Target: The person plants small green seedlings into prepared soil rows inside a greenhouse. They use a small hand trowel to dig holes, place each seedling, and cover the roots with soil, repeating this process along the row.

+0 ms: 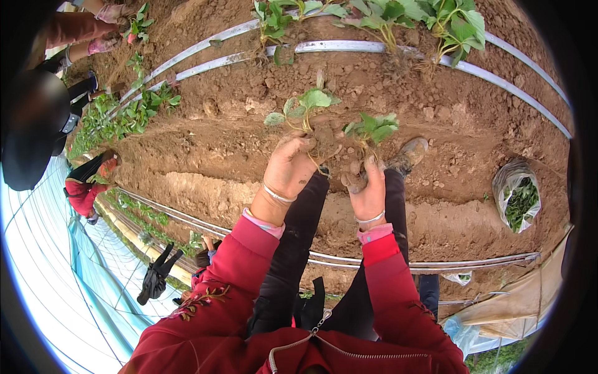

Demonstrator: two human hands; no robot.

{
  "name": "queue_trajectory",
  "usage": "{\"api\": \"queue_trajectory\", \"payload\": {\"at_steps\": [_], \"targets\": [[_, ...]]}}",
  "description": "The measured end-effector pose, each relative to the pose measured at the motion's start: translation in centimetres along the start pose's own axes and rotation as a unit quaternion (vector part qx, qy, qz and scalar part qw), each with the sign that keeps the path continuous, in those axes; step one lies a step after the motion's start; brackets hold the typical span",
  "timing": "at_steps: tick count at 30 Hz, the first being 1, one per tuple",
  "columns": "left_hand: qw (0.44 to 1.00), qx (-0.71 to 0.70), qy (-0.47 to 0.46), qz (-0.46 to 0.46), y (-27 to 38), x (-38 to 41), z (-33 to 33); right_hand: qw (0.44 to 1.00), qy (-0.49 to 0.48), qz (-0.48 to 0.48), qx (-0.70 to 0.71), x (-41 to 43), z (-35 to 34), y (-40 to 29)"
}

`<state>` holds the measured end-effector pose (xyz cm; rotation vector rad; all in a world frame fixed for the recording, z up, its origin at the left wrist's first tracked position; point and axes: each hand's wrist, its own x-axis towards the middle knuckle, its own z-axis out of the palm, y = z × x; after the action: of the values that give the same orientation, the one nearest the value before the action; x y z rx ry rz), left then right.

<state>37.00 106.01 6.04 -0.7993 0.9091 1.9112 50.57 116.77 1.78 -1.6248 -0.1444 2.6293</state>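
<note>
My left hand (288, 164) grips a small strawberry seedling (314, 99) by its base, with leaves up and soil-caked roots showing beside the thumb. A second seedling (373, 127) is in my right hand (367, 187), its stems pinched near the thumb and its leaves pointing away from me. Mud coats the fingertips of my right hand. Both hands are held close together above the furrow, in front of my knees. Beyond them, several larger strawberry plants (384, 21) with bare roots lie across the white drip tapes (343, 46) on the soil bed.
A clear plastic bag (503, 187) of green leafy plants stands at the right. My shoe (412, 152) rests in the furrow. Other people (84, 189) work along the rows at left, near more plants (117, 117). Plastic greenhouse sheeting (509, 304) borders the lower right.
</note>
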Motion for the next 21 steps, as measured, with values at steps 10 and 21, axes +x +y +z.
{"api": "queue_trajectory", "payload": {"at_steps": [10, 21], "targets": [[0.989, 0.114, 0.066, 0.06, -2.3, 0.7, -0.7, 0.914, 0.106, -0.256, -0.298, -0.9, -1.2, 0.0], [0.94, 0.236, 0.241, 0.056, -2.2, 1.3, -0.1, 0.881, 0.074, -0.354, -0.304, 0.4, -2.0, -1.4]]}}
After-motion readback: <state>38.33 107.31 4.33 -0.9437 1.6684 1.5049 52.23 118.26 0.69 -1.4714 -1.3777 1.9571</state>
